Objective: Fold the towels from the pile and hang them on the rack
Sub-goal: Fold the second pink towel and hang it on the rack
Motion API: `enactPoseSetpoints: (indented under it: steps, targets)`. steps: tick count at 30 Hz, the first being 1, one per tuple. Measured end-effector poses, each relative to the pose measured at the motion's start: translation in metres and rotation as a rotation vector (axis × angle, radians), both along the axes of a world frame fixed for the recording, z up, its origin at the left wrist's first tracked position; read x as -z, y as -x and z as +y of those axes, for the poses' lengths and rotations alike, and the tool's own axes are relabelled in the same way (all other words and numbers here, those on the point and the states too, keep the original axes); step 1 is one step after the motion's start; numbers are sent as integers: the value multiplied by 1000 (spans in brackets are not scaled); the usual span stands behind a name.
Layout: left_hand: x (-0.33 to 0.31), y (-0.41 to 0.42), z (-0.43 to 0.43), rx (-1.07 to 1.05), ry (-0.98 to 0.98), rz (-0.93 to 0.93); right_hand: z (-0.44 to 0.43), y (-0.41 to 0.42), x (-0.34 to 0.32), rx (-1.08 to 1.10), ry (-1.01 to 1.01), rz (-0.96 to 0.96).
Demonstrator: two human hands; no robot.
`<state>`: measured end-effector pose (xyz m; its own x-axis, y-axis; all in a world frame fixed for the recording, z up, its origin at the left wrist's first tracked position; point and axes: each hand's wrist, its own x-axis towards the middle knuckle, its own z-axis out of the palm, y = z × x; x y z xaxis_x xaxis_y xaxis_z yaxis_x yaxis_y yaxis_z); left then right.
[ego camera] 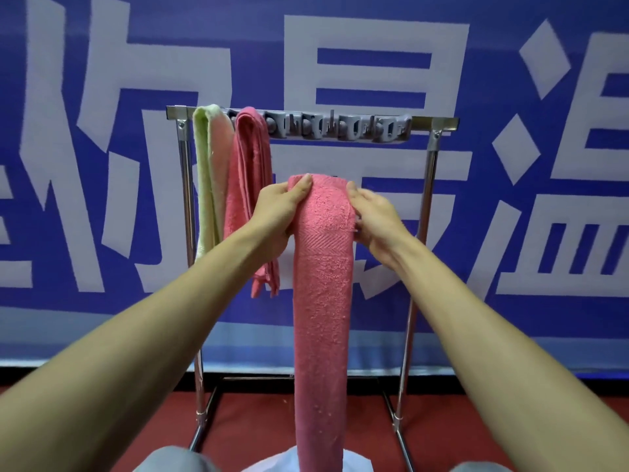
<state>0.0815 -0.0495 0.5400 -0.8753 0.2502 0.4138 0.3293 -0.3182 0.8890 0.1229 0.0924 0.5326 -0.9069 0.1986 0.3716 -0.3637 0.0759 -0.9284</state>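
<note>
A long pink towel (pixel 322 301), folded into a narrow strip, hangs down in front of me from both hands. My left hand (pixel 277 209) grips its upper left edge, thumb on the front. My right hand (pixel 374 219) pinches its upper right edge. Behind stands a metal rack (pixel 429 158) with a top bar carrying grey clips (pixel 340 128). A green-and-pink towel (pixel 207 172) hangs at the bar's left end. A folded pink towel (pixel 250 185) hangs beside it. The held towel is below the bar, in front of its bare middle.
A blue banner (pixel 510 165) with large white characters fills the wall behind the rack. The floor (pixel 255 424) is red. Grey cloth (pixel 272 463) shows at the bottom edge near my knees.
</note>
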Motion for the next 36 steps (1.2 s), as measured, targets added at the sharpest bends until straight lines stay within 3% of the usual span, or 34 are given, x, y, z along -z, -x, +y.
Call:
enactPoseSetpoints:
  steps: [7, 13, 21, 26, 29, 32, 36]
  targets:
    - [26, 18, -3, 142, -176, -499, 11, 1, 61, -342, -56, -223]
    - [73, 44, -6, 117, -263, -699, 24, 11, 118, -421, -160, -262]
    - [157, 85, -6, 51, -368, -804, 32, 25, 189, -160, -311, -253]
    - [214, 90, -3, 192, -378, -796, 34, 37, 227, -80, -183, -279]
    - [245, 86, -2, 241, -338, -779, 33, 45, 242, -15, -154, -309]
    - [276, 81, -3, 210, -290, -782, 36, 58, 245, 83, -284, -287]
    - [280, 71, 6, 173, -105, -719, 40, 67, 241, 195, -304, -258]
